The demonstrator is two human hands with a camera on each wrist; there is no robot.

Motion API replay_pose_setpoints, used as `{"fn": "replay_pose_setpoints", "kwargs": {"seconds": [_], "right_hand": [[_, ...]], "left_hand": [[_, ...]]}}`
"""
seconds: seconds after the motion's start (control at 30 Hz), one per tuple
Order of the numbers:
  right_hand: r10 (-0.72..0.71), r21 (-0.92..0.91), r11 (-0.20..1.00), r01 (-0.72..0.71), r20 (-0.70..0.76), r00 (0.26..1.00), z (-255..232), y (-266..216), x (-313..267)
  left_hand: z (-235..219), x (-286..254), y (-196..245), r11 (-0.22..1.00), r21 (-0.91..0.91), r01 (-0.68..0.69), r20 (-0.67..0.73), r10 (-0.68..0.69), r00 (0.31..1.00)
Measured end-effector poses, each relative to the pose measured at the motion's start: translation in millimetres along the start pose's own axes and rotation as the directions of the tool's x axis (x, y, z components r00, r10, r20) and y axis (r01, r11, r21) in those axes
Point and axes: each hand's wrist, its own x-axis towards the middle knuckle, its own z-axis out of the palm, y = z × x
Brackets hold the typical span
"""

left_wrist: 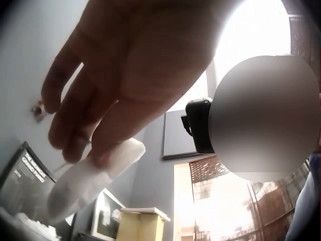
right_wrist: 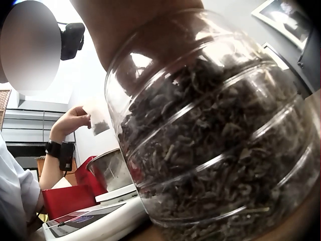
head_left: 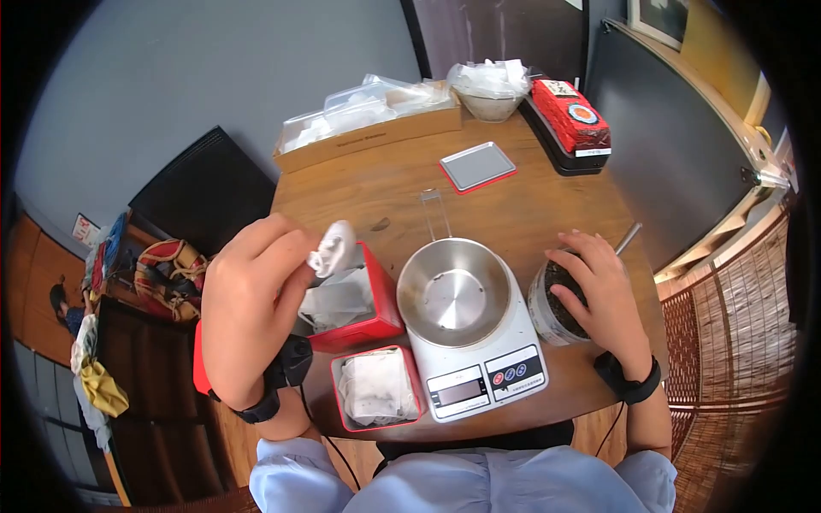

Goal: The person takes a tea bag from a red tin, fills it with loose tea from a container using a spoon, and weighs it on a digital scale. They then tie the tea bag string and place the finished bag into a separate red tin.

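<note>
My left hand [head_left: 248, 299] is raised over the left side of the table, pinching a small white tea bag [head_left: 333, 248] between thumb and fingers. Dark leaf shows in the bottom of the tea bag [right_wrist: 100, 123] in the right wrist view. My right hand [head_left: 599, 295] rests over the mouth of a clear ribbed jar [right_wrist: 210, 150] of dark dried tea leaves, its fingers spread and gently bent across the rim. A metal handle [head_left: 629, 238] sticks up beyond that hand. Between the hands, a steel pan [head_left: 455, 295] sits on a white kitchen scale [head_left: 487, 376].
Left of the scale stand a larger red tin [head_left: 385, 295] with whitish bags and a smaller red tin [head_left: 419, 376] with white bags. Farther back are a cardboard box [head_left: 368, 137], a covered bowl [head_left: 491, 107], a grey tray [head_left: 479, 165] and a red packet [head_left: 573, 120].
</note>
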Motion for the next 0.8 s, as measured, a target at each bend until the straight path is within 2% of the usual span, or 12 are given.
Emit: {"fn": "replay_pose_setpoints", "kwargs": {"seconds": [0.03, 0.07, 0.13, 0.17, 0.2, 0.3, 0.33, 0.4, 0.53, 0.63, 0.7, 0.8], "right_hand": [[0.005, -0.006, 1.000, -0.005, -0.005, 1.000, 0, 0, 0], [-0.003, 0.006, 1.000, 0.003, -0.009, 1.000, 1, 0, 0], [0.002, -0.004, 1.000, -0.002, -0.011, 1.000, 2, 1, 0], [-0.002, 0.002, 1.000, 0.002, -0.013, 1.000, 1, 1, 0], [0.002, 0.002, 1.000, -0.002, -0.005, 1.000, 1, 1, 0], [0.002, -0.005, 1.000, -0.002, -0.001, 1.000, 1, 1, -1], [-0.002, -0.011, 1.000, 0.002, -0.007, 1.000, 1, 1, -1], [-0.006, -0.013, 1.000, 0.006, -0.014, 1.000, 2, 1, -1], [-0.004, -0.013, 1.000, 0.003, -0.020, 1.000, 1, 0, -1], [-0.016, -0.026, 1.000, 0.015, -0.031, 0.999, 2, 1, 0], [-0.035, -0.018, 0.999, 0.034, -0.033, 0.999, 4, 1, 0], [-0.040, -0.039, 0.999, 0.038, -0.044, 0.998, 1, 3, 1]], "left_hand": [[-1, -6, -4, 0.996, 0.039, 0.075, -0.031, -0.074, 0.997], [3, -13, -9, 0.995, 0.053, 0.081, -0.029, -0.079, 0.996], [16, -26, -22, 0.994, 0.105, 0.010, 0.041, -0.015, 0.999], [18, -33, -25, 0.992, 0.129, 0.019, 0.135, -0.036, 0.990], [21, -39, -27, 0.991, 0.133, 0.020, 0.136, -0.039, 0.990], [34, -52, -42, 0.997, -0.074, 0.016, 0.395, 0.014, 0.919], [40, -55, -49, 0.997, -0.075, 0.016, 0.394, 0.014, 0.919], [50, -59, -61, 0.983, -0.179, 0.050, 0.522, 0.052, 0.852], [55, -55, -70, 0.966, -0.247, 0.083, 0.569, 0.075, 0.819], [55, -55, -70, 0.969, -0.207, 0.132, 0.599, 0.018, 0.800], [59, -59, -74, 0.959, -0.264, 0.107, 0.517, 0.047, 0.855], [58, -57, -67, 0.965, -0.248, 0.084, 0.463, 0.042, 0.885]]}}
